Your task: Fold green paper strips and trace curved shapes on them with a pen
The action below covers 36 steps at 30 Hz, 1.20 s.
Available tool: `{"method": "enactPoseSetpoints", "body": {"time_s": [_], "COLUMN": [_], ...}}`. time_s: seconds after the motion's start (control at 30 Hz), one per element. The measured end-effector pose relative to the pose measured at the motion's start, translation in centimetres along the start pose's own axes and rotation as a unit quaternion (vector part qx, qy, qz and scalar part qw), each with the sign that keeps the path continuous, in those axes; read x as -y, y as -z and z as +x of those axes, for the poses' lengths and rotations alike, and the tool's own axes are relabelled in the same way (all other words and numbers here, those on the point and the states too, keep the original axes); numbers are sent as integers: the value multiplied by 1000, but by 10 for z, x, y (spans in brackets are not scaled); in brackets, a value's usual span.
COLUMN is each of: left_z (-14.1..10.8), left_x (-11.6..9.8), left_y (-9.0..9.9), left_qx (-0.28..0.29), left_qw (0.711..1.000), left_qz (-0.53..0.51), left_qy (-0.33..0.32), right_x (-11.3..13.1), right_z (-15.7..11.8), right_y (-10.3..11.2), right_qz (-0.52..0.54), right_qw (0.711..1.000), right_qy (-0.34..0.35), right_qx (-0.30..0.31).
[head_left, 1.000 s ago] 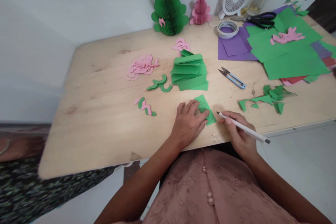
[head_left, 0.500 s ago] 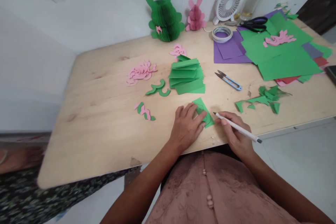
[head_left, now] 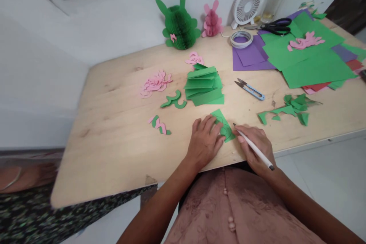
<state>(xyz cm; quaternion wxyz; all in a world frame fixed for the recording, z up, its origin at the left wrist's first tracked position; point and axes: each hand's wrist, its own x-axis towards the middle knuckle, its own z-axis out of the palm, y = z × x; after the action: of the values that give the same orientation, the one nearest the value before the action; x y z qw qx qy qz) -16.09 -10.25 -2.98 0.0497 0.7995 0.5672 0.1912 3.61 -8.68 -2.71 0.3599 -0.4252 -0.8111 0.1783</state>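
A small green paper piece (head_left: 223,124) with a drawn curved outline lies near the front edge of the wooden table (head_left: 114,129). My left hand (head_left: 204,141) rests flat on its left part, fingers spread. My right hand (head_left: 254,146) grips a white pen (head_left: 253,146), its tip touching the paper's right edge. A stack of folded green paper (head_left: 203,85) sits just behind the piece.
Pink cut-outs (head_left: 154,81) and green curls (head_left: 173,100) lie to the left. Blue snips (head_left: 250,88), green scraps (head_left: 288,108), coloured sheets (head_left: 311,57), black scissors (head_left: 276,26), a tape roll (head_left: 241,39), a small fan (head_left: 246,4) and two paper rabbits (head_left: 178,23) stand behind and right.
My right hand has brought the pen closer, its tip now at the green piece's edge. The pen stands steeper. My left hand stays on the paper.
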Motion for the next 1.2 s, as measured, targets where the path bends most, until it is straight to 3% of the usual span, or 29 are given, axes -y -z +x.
{"method": "enactPoseSetpoints", "body": {"time_s": [0.27, 0.5, 0.7, 0.97, 1.2], "left_z": [-1, -1, -1, 0, 1], "left_x": [0, 0, -1, -1, -1], "left_y": [0, 0, -1, -1, 0], "left_qx": [1, -12, -26, -22, -16], "left_qw": [1000, 1000, 1000, 999, 999], "left_qz": [2, -9, -11, -21, -27], "left_qy": [2, -2, 5, 13, 16], "right_x": [0, 10, 12, 8, 3], "right_z": [0, 7, 13, 17, 15], "right_y": [1, 4, -2, -5, -7], "right_qz": [17, 83, 105, 120, 48], "right_qw": [1000, 994, 991, 990, 999], "right_qy": [6, -73, -88, -68, 21], "right_qx": [-5, -9, 5, 4, 15]}}
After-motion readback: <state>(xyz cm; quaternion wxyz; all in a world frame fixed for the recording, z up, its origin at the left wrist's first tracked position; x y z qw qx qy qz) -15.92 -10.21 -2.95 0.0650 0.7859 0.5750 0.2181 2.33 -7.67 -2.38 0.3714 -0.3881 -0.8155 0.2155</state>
